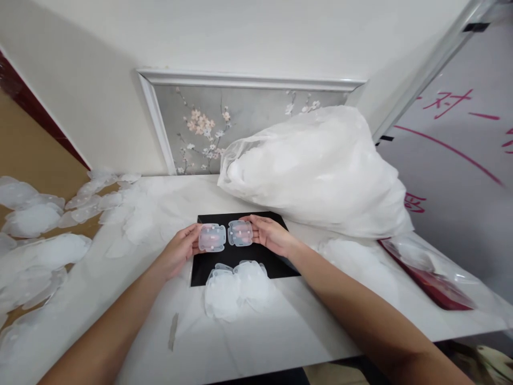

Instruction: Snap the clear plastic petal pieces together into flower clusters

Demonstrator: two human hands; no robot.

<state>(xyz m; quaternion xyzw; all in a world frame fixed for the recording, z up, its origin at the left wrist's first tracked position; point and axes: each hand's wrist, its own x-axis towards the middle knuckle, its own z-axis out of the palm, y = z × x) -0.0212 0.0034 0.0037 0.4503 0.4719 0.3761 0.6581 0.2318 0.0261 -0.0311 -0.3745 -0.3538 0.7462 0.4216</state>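
Note:
Over a black mat, my left hand grips a translucent plastic piece by its left edge, fingers showing through from behind. My right hand pinches a similar translucent plastic piece at its right side. Both pieces are roughly square with rounded, notched edges and small raised dots; they are held side by side with a narrow gap between them. Just nearer to me, a pile of similar translucent pieces lies partly on the mat and partly on the white tabletop.
A large white plastic bag, stuffed full, leans at the back right. Many loose translucent pieces spread over the left side. At the right lies a dark red tray with clear plastic over it. A whiteboard stands beyond the right edge.

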